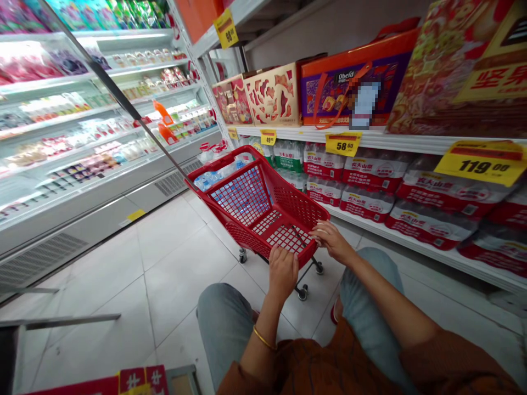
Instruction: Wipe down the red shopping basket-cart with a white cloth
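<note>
The left hand (283,274) is curled down over the near edge of a red shopping cart (290,195), its fingers bent around the rim. The right hand (334,241) has its fingers bent and laid on the same cart, at the near corner just beside the left hand; whether it is gripping or only resting there I cannot tell.

The cart stands directly ahead of both hands, its basket reaching away from them and a little to the left. It looks like hard molded plastic, stiff and not fragile, with smooth edges that could slip under loose fingers. Floor tiles show through the slots in the bottom, so the basket should feel light. Below the left hand are small wheels (302,292), which would probably let it roll and swing at a slight push. The near rim under the left hand seems a sound hold, with a hand at each corner to keep it straight; the thick red bar (220,164) at the end farthest from the hands looks like another.

Right of and beyond the right hand sit packs of bottles (368,200), with gift boxes (274,93) on the shelf above. Well left of the left hand runs a long fridge (93,197)
</note>
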`<state>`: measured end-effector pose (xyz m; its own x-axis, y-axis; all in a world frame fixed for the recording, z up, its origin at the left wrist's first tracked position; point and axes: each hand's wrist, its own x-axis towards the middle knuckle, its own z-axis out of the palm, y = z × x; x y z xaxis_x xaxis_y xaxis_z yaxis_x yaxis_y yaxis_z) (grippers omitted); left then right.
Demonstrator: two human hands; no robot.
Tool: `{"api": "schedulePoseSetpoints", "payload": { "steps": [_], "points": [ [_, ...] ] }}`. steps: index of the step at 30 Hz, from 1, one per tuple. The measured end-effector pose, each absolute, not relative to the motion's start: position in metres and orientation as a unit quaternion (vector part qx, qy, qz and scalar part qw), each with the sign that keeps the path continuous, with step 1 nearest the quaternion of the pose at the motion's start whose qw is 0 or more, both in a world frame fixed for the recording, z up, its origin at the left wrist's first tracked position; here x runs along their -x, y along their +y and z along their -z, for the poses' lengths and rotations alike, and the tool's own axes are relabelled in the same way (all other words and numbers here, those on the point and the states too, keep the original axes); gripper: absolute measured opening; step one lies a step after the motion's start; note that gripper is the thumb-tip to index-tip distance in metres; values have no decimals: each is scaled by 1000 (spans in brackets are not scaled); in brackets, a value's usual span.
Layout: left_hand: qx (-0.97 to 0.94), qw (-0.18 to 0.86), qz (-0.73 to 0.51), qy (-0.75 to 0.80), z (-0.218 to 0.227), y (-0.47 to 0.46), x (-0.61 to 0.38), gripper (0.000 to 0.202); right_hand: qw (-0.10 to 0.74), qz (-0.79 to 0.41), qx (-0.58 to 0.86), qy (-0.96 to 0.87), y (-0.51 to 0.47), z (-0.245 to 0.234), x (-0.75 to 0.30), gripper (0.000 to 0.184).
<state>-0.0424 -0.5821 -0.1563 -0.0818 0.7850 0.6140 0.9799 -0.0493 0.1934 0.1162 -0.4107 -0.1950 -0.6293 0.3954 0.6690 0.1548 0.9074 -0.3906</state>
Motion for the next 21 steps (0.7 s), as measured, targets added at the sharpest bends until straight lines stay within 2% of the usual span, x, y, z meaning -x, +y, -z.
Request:
{"api": "schedulePoseSetpoints", "payload": {
  "steps": [3, 7, 10, 21],
  "points": [
    [652, 157, 300, -678, 158, -581, 41, 19, 424, -133, 152, -883, -429, 187, -108, 30],
    [652, 153, 301, -679, 160, -582, 40, 17, 414, -120, 108, -896, -470, 181, -90, 29],
    [652, 141, 308, -678, 159, -584, 40, 19, 408, -115, 141, -895, -490, 181, -84, 28],
    [666, 123, 316, -664, 154, -584, 45, 20, 389, -102, 114, -908, -452, 196, -96, 26]
  ]
}}
